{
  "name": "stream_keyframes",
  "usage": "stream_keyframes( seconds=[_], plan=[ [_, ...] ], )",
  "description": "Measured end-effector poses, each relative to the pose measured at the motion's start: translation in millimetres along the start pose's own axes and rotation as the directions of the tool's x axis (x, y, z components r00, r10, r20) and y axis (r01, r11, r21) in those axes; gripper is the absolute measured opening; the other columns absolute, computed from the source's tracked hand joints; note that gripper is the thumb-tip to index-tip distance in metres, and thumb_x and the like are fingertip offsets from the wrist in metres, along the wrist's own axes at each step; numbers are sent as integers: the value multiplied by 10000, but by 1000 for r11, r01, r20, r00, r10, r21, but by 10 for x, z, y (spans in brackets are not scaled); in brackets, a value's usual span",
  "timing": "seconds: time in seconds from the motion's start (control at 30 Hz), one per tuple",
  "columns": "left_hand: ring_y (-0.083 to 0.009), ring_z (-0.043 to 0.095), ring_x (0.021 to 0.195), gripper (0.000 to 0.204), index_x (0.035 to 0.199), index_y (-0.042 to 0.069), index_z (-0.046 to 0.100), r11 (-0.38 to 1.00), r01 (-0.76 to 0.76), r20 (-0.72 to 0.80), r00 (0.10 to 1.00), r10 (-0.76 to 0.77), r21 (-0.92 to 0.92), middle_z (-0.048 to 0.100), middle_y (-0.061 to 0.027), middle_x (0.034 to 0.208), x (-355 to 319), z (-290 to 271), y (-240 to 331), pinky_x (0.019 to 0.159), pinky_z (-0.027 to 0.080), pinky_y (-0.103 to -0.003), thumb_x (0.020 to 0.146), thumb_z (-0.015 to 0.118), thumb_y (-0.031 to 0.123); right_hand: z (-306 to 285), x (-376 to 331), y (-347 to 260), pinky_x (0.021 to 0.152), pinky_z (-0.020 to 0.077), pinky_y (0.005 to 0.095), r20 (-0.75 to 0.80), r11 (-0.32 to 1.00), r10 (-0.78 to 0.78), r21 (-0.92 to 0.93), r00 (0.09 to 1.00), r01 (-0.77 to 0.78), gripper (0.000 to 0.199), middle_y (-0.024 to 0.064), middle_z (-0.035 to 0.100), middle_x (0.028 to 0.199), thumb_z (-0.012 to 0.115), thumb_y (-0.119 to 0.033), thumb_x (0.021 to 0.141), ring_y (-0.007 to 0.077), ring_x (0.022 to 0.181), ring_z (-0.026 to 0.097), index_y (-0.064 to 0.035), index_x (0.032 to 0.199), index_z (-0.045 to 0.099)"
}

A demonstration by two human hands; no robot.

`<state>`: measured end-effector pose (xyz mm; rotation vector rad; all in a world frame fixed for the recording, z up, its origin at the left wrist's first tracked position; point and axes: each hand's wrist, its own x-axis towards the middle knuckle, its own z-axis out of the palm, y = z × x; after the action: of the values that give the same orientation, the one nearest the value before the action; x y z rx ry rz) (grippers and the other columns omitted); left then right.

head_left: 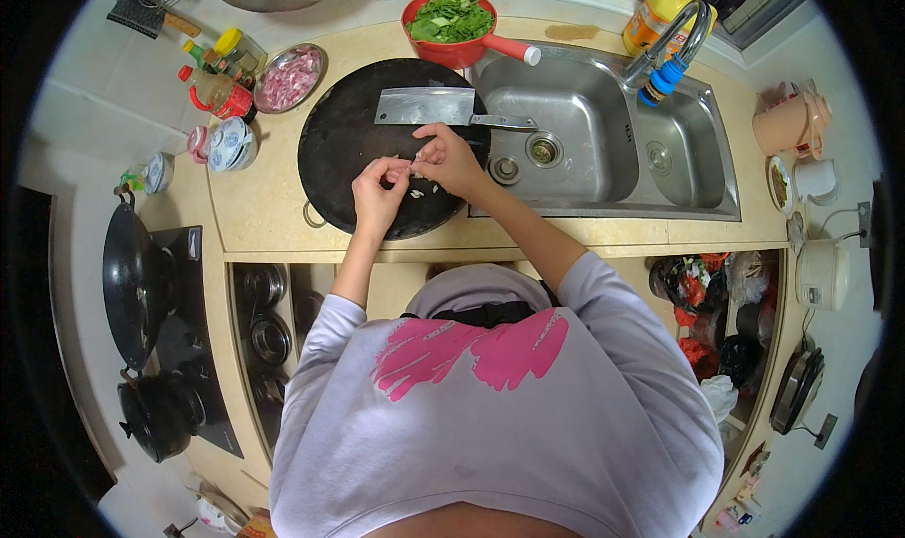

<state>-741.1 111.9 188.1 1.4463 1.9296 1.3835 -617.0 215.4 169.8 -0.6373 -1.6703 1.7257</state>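
Over a round black cutting board [344,147], both my hands meet with their fingertips together. My left hand [379,194] pinches a small pale piece that looks like garlic, largely hidden by the fingers. The thumb and fingers of my right hand [450,166] close on the same piece from the other side. Several small white bits [418,194] lie on the board just below the fingers. Beyond my hands a cleaver [426,105] lies flat, its blade to the left and its handle reaching past the board's right edge toward the sink.
A red pot of chopped greens [452,18] stands behind the board, a plate of sliced meat [290,78] at its back left. Bottles [222,93] and a lidded blue-white jar [231,144] are farther left. The double sink [603,86] with its faucet [693,20] adjoins on the right; a wok [132,284] sits far left.
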Motion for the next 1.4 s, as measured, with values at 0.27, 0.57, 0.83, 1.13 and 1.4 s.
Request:
stream_keyframes(
  seconds=[0.27,0.57,0.83,1.13,1.4],
  plan=[
    [-66,558,686,91,867,-4,644,994,-107,-67,992,108,19,625,-37,793,-34,20,57,642,459,-202,778,647,-20,21,-45,-140,588,438,205,-31,998,34,48,999,-33,437,42,590,730,648,14,692,66,636,542,-28,1088,471],
    [-88,606,766,149,972,-13,609,794,251,74,964,-253,-553,644,-60,867,-29,41,73,693,474,-196,823,615,-5,24,-94,-251,597,449,211,-82,986,-123,-123,989,112,414,39,603,726,641,26,700,72,634,556,-32,1070,466],
    [-108,621,760,151,974,-18,604,774,252,68,963,-262,-582,654,-76,850,-38,50,50,699,494,-213,825,615,8,42,-112,-264,600,472,213,-87,994,22,110,996,-12,432,79,626,746,661,21,694,88,652,590,-13,1076,462],
    [-96,604,739,108,960,1,583,732,272,117,959,-256,-625,640,-64,840,-37,26,134,662,476,-201,860,583,42,0,-123,-233,590,472,223,-39,990,77,120,996,-71,417,92,626,761,662,-8,723,103,660,590,-19,1073,435],
    [-75,580,720,84,947,-2,578,857,166,80,986,-145,-489,625,-40,815,-42,61,41,638,453,-190,866,566,19,-1,-138,-217,545,464,234,-13,975,140,175,990,-136,420,92,626,765,659,-16,736,109,641,585,-30,1076,413]
  ],
)
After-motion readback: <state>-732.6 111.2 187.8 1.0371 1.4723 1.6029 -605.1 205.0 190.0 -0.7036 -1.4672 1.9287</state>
